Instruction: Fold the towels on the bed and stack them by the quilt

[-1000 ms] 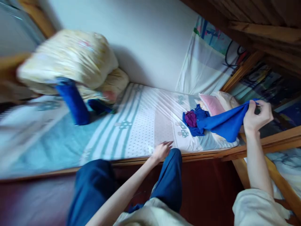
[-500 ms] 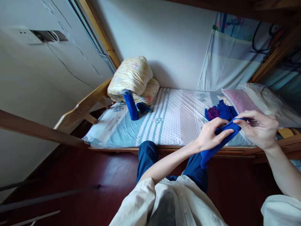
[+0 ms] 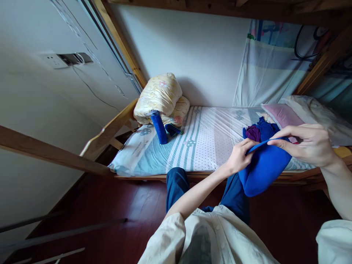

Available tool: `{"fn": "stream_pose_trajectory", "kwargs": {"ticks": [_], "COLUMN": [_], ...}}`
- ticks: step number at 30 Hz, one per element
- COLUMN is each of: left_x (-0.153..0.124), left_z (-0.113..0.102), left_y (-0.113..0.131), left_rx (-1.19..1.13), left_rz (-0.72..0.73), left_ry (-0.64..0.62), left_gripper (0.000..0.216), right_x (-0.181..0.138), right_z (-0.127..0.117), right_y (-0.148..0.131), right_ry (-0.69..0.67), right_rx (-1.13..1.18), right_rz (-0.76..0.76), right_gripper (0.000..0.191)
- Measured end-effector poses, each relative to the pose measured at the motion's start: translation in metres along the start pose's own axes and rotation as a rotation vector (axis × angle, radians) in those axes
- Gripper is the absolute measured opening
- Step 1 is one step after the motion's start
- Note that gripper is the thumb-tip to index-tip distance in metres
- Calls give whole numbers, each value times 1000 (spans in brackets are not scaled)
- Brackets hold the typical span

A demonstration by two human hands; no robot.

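Above the bed's front edge, a bright blue cloth (image 3: 264, 169) hangs from both my hands, its upper edge drawn out between them. My left hand (image 3: 241, 156) is closed on one end of that edge. At the other end, my right hand (image 3: 309, 146) pinches the edge between thumb and fingers. The exact kind of cloth cannot be made out. Just behind it on the bed lies a heap of crumpled blue cloth (image 3: 266, 128) with a purple cloth (image 3: 253, 133) beside it, partly hidden by my hands.
On the bed (image 3: 209, 154), a blue roll (image 3: 159, 128) leans against a folded yellow quilt (image 3: 161, 93), near a dark blue bundle (image 3: 173, 129). A pink pillow (image 3: 283, 115) lies at the right. The upper bunk's wooden beam (image 3: 209, 10) crosses overhead.
The blue cloth has gone from a narrow, slanting strip to a wider, hanging panel. My hands have spread slightly apart along its edge. The view has shifted a little left.
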State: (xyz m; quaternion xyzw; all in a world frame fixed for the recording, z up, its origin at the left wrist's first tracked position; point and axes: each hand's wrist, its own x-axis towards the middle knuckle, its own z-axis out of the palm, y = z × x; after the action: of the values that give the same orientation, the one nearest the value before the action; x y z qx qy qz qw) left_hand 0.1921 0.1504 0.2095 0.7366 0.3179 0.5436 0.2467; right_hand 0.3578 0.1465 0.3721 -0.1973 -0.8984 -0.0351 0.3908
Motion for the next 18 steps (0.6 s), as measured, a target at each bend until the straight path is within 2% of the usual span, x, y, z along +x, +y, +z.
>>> {"fn": "stream_pose_trajectory", "kwargs": {"ticks": [3,5,9,12,16,18], "left_x": [-17,-32,-59,-68,-68,-68], "left_z": [3,-4,-46,-87,-133,-150], "left_y": [-35,-57,-85,-89,-76,-66], "left_rx": [98,152,266,358,402,396], "left_rz": [-156,-259,-368,-323,-169,-98], "left_ry": [-60,-74,-43,-14,-60,-115], "left_gripper": [36,47,45,36,10,22], "right_x": [1,-3,-15,-24,-28,-28], "right_z": [-9,-18,-34,-38,-38,-38], "right_y": [5,11,30,48,68,74], "right_ry": [80,158,326,377,439,475], "right_rx": [-79,-122,-112,-98,-51,-12], "right_rz": [43,136,335,424,496,505], "right_gripper": [20,22,35,45,56,58]}}
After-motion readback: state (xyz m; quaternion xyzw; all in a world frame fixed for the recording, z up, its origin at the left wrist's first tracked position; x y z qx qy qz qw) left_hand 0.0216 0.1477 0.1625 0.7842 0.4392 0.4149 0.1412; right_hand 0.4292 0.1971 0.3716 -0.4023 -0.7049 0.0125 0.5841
